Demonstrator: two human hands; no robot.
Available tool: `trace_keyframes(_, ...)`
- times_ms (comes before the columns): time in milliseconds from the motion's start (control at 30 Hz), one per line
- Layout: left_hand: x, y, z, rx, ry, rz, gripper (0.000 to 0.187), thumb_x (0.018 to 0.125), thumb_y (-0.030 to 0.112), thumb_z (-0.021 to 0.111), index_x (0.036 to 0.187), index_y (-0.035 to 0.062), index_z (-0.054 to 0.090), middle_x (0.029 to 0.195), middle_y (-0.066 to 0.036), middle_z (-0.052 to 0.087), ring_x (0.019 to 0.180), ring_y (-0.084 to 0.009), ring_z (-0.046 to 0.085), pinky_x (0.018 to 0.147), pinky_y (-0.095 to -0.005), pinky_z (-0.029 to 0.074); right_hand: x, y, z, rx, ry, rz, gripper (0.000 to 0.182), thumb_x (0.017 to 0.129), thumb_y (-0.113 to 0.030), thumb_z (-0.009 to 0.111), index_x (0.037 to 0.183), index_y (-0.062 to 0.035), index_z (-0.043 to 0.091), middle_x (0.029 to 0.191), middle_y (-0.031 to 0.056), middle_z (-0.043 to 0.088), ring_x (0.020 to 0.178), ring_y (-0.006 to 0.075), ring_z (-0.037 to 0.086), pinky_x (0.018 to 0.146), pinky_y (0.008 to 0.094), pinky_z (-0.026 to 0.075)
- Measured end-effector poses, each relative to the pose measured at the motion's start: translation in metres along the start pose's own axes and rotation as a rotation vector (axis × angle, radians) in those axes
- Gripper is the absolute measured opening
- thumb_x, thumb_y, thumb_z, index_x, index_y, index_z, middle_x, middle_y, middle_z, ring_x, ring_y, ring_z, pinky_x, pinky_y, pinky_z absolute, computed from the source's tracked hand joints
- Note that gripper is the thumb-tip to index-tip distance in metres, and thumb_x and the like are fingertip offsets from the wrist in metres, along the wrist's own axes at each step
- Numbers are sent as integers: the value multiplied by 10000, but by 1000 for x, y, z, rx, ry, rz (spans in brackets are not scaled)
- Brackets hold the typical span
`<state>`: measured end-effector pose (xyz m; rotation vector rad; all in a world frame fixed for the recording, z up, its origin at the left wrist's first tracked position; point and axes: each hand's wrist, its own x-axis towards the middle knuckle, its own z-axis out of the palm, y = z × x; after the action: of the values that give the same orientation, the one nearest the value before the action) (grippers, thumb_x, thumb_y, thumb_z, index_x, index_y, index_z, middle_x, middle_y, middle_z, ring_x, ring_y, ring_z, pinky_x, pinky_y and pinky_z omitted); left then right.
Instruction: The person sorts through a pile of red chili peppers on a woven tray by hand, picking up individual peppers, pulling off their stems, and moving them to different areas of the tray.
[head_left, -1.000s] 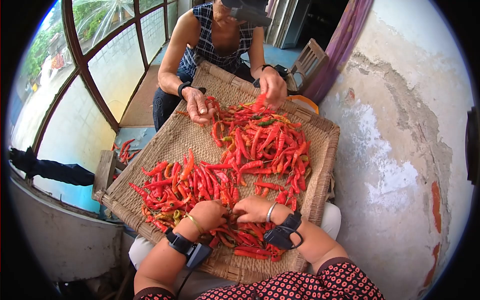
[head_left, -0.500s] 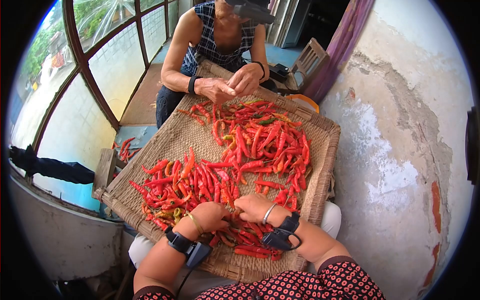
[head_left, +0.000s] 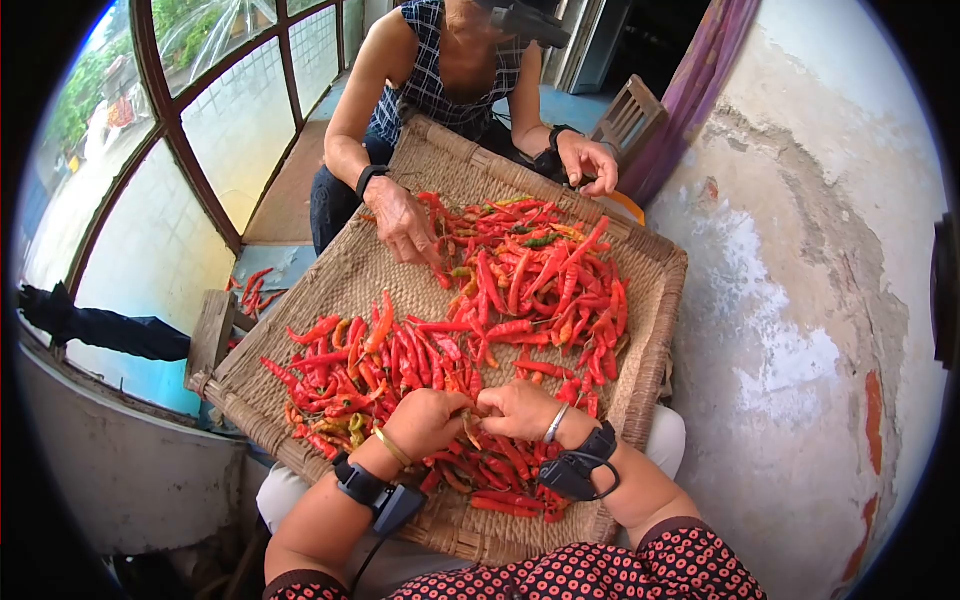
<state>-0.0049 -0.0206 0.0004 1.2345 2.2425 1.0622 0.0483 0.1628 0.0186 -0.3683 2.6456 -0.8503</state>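
A woven straw tray (head_left: 330, 300) rests across my lap and holds many red chili peppers (head_left: 530, 285), a few of them green or yellow. My left hand (head_left: 425, 420) and my right hand (head_left: 520, 408) meet over the near pile (head_left: 370, 375), fingers pinched together on one chili (head_left: 470, 425) between them. Both wrists carry black straps and bangles. Across the tray a seated person in a checked top presses one hand (head_left: 400, 220) on the far chilies and holds the other hand (head_left: 590, 160) at the tray's far rim.
A peeling plaster wall (head_left: 800, 300) stands close on the right. An arched window (head_left: 200, 120) and low sill fill the left. A few chilies (head_left: 250, 295) lie on the floor left of the tray. A wooden chair (head_left: 625, 120) stands behind the person.
My hands lifted slightly and closed together on a chili. The other person's hands parted: one dropped onto the far chilies, the other went out to the tray's far rim.
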Motion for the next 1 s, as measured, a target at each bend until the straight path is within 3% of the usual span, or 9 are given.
trace_keyframes(267,-1,8,-7,90,104,14,125,748,158,562,821,81,628,657,-124,590,621,-281,591,565,-361,466,-3,20,-18,14,-123,82,281,684,-324,584,704,-44,566,673,135,568,643,288,559,595,378,426)
trace_keyframes(300,-1,7,-8,88,104,15,125,748,158,562,821,81,628,657,-124,590,621,-281,591,565,-361,466,-4,22,-20,130,4,31,201,773,-244,579,807,-47,579,624,40,558,558,144,554,513,283,436)
trace_keyframes(333,-1,5,-7,147,46,4,150,745,182,562,841,85,625,687,-121,592,645,-283,591,582,-370,468,-3,24,-21,130,1,34,201,773,-244,579,807,-47,579,624,40,558,558,144,554,513,283,436)
trace_keyframes(400,-4,2,-3,198,-20,-7,176,743,205,562,861,90,622,717,-118,594,669,-286,591,599,-379,471,-1,24,-29,1024,328,211,225,832,-247,545,916,-38,563,660,11,566,540,74,537,459,201,427)
trace_keyframes(467,-4,1,0,302,-186,18,238,727,238,575,916,97,611,802,-109,584,746,-282,585,640,-384,472,1,30,-28,1064,352,185,255,853,-234,532,991,-20,527,691,10,572,529,45,530,432,145,412)
trace_keyframes(600,-8,-1,1,332,-329,3,283,708,257,591,948,109,607,856,-100,568,806,-274,575,678,-384,468,3,21,-8,812,248,243,239,814,-226,580,915,-9,578,711,27,581,612,66,519,560,232,454)
trace_keyframes(667,-7,-5,2,351,-375,35,293,694,262,598,954,127,613,845,-94,575,808,-266,576,684,-379,466,3,20,3,306,5,12,292,719,-276,634,902,-49,605,779,97,622,716,210,600,665,318,465)
trace_keyframes(733,-6,0,-1,379,-401,28,294,688,265,601,954,142,616,847,-92,577,802,-265,577,681,-377,464,3,7,2,71,-237,-47,311,728,-301,619,926,-62,593,834,106,617,780,238,593,692,345,455)
trace_keyframes(1000,-9,0,-5,204,-408,135,264,660,268,624,900,161,645,805,-78,560,770,-263,567,672,-362,461,-3,-21,15,-286,-294,-18,393,658,-430,635,822,-74,616,816,143,609,817,313,582,696,419,454)
